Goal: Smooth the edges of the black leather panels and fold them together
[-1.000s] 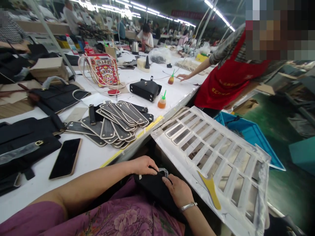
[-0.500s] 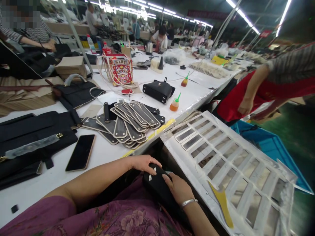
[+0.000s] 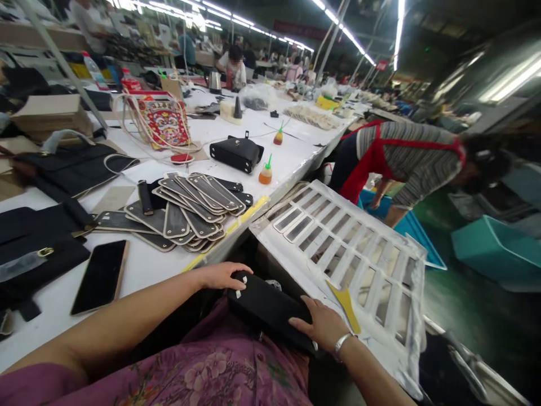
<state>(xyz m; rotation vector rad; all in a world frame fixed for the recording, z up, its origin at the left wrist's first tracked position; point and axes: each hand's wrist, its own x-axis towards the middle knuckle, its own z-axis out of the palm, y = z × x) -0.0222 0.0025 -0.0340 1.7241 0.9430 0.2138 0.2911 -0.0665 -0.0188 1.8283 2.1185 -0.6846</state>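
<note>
A black handbag [image 3: 270, 307] lies across my lap, its long flat face turned up, with small white tabs at its left end. My left hand [image 3: 230, 277] grips that left end, thumb on top by the tabs and the other fingers over the far edge. At the right end, my right hand [image 3: 319, 322] clasps the bag with its thumb on the upper face; its lower fingers are hidden. A pile of black strap-shaped pieces [image 3: 190, 206] with pale edges lies on the table beyond my left forearm.
A white frame [image 3: 338, 248] with rows of slots stands at right, a yellow scraper [image 3: 346, 304] on it. On the table are a phone [image 3: 101, 276], a glue bottle [image 3: 266, 172] and a small black bag [image 3: 235, 152]. A co-worker [image 3: 406, 152] bends over a blue bin [image 3: 426, 248].
My right hand has slid from the bag's middle to its right end. My view has turned right, and the co-worker at right has bent down over the blue bin.
</note>
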